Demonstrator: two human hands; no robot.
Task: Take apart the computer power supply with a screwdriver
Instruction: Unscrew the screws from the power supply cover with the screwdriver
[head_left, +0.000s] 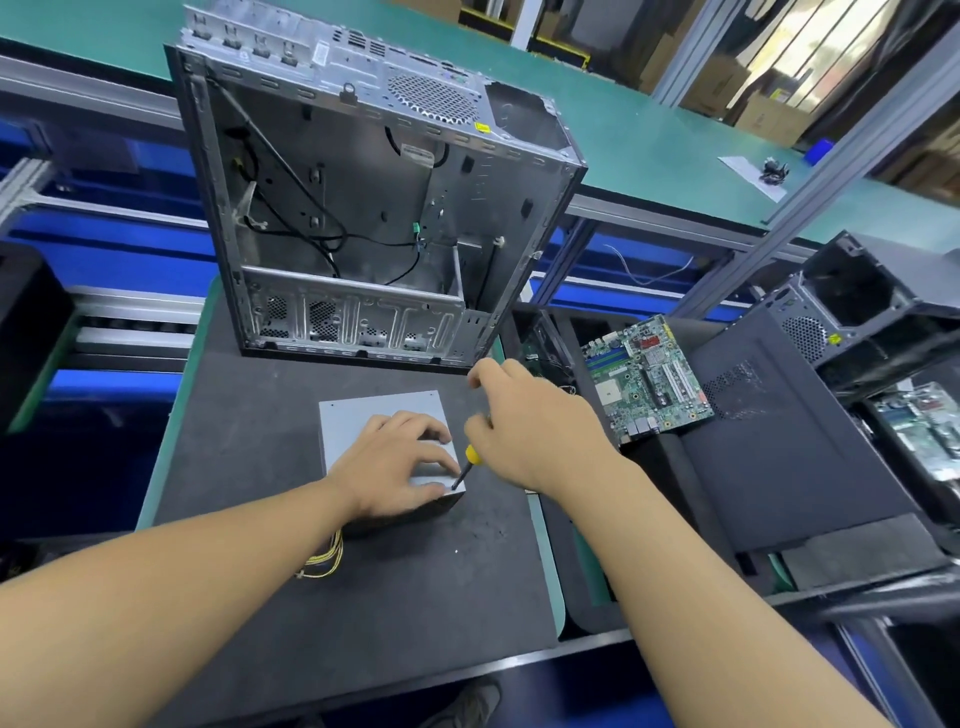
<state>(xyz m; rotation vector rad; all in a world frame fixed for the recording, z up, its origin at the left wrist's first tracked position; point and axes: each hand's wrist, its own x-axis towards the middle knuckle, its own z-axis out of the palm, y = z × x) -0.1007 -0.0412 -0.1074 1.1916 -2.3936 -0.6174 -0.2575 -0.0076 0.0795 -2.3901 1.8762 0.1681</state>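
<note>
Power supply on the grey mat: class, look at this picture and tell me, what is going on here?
A person is working on the power supply, a grey metal box lying on the mat. The left grip rests on its top to steady it, while the right grip holds a yellow-handled screwdriver with its tip at the box's near right corner. The cover is still on. An open computer case stands behind it.

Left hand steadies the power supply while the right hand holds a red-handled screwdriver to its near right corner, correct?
Wrong colour: the head view shows a yellow-handled screwdriver. The rest holds: the left hand steadies the power supply, and the right hand holds the tool to its near right corner.
</note>
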